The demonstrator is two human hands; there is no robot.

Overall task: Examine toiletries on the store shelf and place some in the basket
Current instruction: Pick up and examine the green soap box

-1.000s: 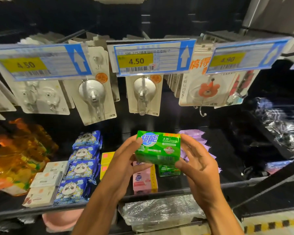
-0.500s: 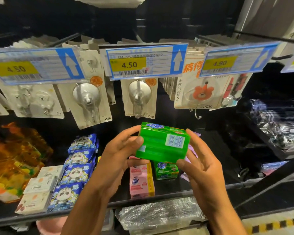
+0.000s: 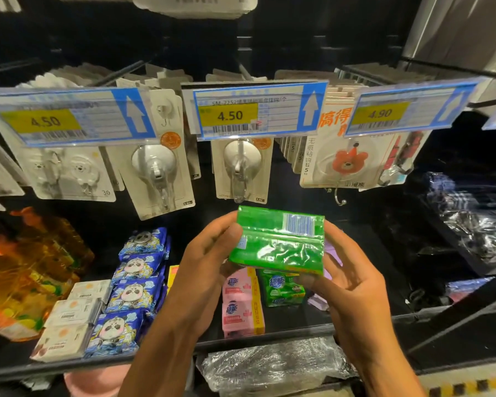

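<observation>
I hold a green wrapped soap pack (image 3: 278, 242) in front of the dark shelf (image 3: 269, 340), its seamed back with a barcode facing me. My left hand (image 3: 206, 267) grips its left end, thumb on the back. My right hand (image 3: 350, 279) grips its right end and lower edge. On the shelf below it lie another green soap pack (image 3: 284, 289) and pink soap packs (image 3: 241, 303). No basket is in view.
Blue panda packets (image 3: 132, 290) and white boxes (image 3: 69, 319) fill the shelf's left part, next to an orange bag (image 3: 23, 270). Carded suction hooks (image 3: 155, 173) hang above behind price tags (image 3: 255, 113). Plastic-wrapped goods (image 3: 269, 368) sit on the lower level.
Both hands have turned the green pack over, so its printed front gave way to the seamed back with the barcode. The pack also rose slightly.
</observation>
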